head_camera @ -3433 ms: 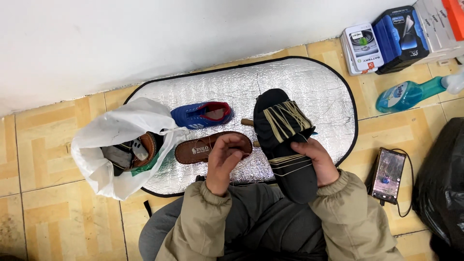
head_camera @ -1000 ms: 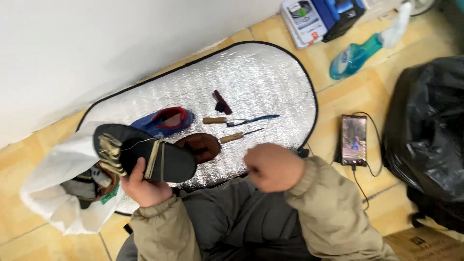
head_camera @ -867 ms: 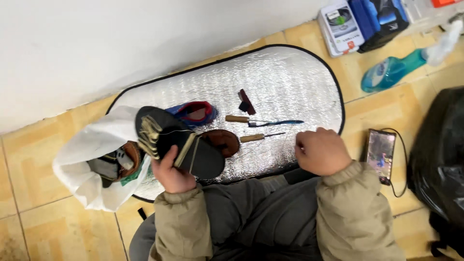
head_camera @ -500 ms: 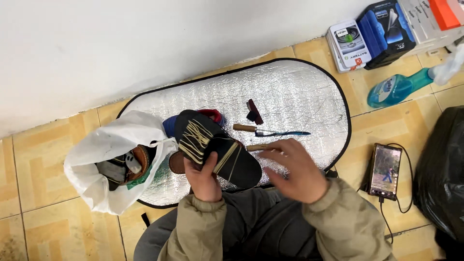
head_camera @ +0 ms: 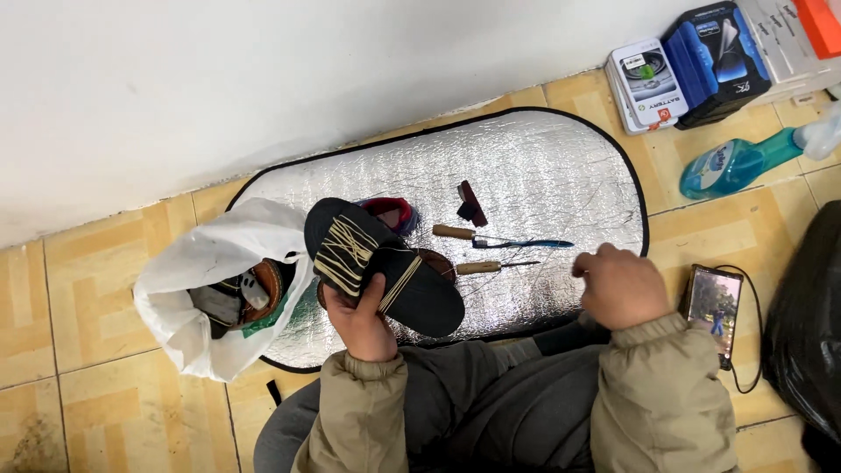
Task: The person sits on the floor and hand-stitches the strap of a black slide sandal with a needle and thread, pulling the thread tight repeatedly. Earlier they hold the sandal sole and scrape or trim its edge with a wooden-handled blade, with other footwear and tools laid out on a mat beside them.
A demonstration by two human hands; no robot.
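Note:
My left hand (head_camera: 363,320) grips a black shoe (head_camera: 385,276) from below, sole up, with tan string wound around it several times. It is held over the left part of a silver foil mat (head_camera: 543,166). My right hand (head_camera: 620,287) hovers at the mat's right front edge with fingers curled shut; I see nothing in it. Between the hands lie a wooden-handled knife with a blue blade (head_camera: 504,239) and a wooden-handled awl (head_camera: 492,266). A brown sole (head_camera: 435,260) and a blue and red shoe (head_camera: 392,210) peek out behind the black shoe.
A white plastic bag (head_camera: 210,263) with shoes stands at the left. A small dark red block (head_camera: 471,203) lies on the mat. A phone (head_camera: 711,308), a black bag (head_camera: 802,333), a teal spray bottle (head_camera: 740,162) and boxes (head_camera: 683,70) are to the right.
My right hand has moved away from the shoe to the right and closed. The left hand keeps the string-bound shoe, now tilted a little further left.

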